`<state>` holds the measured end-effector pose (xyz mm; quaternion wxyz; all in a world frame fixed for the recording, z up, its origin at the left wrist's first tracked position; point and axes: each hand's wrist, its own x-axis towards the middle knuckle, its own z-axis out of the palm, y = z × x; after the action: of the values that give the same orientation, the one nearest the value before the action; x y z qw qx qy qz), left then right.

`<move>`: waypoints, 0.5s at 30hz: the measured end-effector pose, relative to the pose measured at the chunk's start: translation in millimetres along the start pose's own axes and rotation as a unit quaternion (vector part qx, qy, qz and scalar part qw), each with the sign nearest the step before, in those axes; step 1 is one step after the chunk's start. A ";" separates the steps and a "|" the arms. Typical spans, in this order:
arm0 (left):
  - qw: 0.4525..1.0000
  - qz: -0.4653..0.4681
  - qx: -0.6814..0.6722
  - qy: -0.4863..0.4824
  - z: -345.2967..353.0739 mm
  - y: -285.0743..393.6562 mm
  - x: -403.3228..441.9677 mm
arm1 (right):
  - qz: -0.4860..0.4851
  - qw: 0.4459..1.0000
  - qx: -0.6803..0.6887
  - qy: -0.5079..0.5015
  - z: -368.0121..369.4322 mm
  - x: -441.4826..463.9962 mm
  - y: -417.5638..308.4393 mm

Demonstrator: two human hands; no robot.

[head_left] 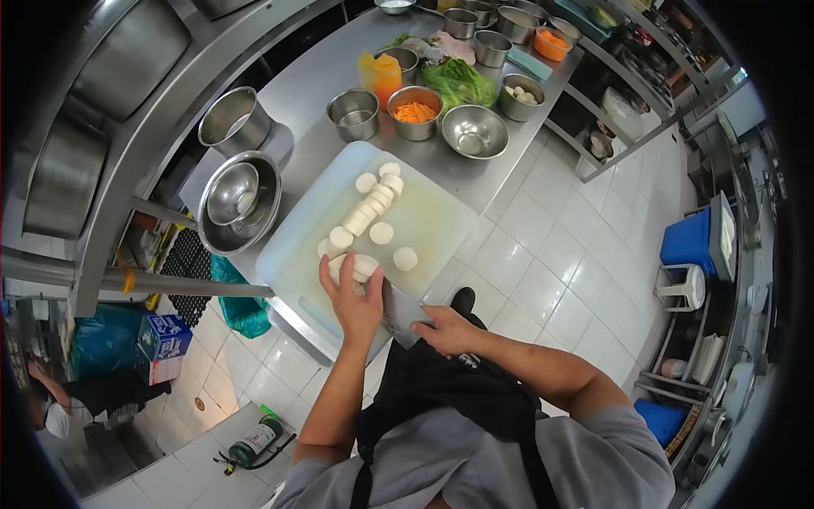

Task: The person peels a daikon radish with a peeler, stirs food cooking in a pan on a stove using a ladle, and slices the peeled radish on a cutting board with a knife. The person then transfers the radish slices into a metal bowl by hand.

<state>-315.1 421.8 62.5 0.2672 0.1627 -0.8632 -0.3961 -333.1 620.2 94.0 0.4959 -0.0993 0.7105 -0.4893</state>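
My left hand point(358, 307) is closed over a thick white vegetable piece point(366, 265) near the front of the cutting board point(441, 212), its fingertips pressing from above and the side. My right hand point(449, 332) grips the handle of a broad-bladed knife point(400, 312). The blade stands close to the right side of that white piece; whether it touches is unclear. Beyond the fingers, a row of thick white round slices point(370, 210) runs up the board. Single round slices point(405, 259) lie flat to the right. The vegetable's exact kind does not show.
Behind the board stand an empty metal pot point(353, 114), a pot of orange strips point(415, 113), a metal bowl point(475, 132), leafy greens point(462, 81) and a squeeze bottle point(387, 76). Nested bowls point(240, 204) sit left, beside a shelf post point(127, 170). Another person point(64, 403) is lower left.
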 end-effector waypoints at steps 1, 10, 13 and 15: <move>1.000 0.003 -0.006 0.017 -1.8 2.7 0.6 | -0.011 1.000 -0.022 0.005 -1.5 -4.9 -9.6; 0.997 0.038 0.009 0.064 -8.6 26.6 29.5 | -0.098 0.994 -0.053 0.002 -15.6 2.4 -26.2; 0.994 0.077 0.032 0.071 3.5 29.8 52.4 | -0.121 0.992 -0.027 0.011 -31.3 13.0 -32.2; 0.993 0.085 0.036 0.072 17.1 38.1 68.8 | -0.131 0.991 -0.006 0.012 -48.9 16.4 -34.3</move>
<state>-383.2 422.3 105.4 0.3551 0.1266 -0.8664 -0.3276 -392.2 621.9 112.7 0.4184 -0.1888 0.7003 -0.5466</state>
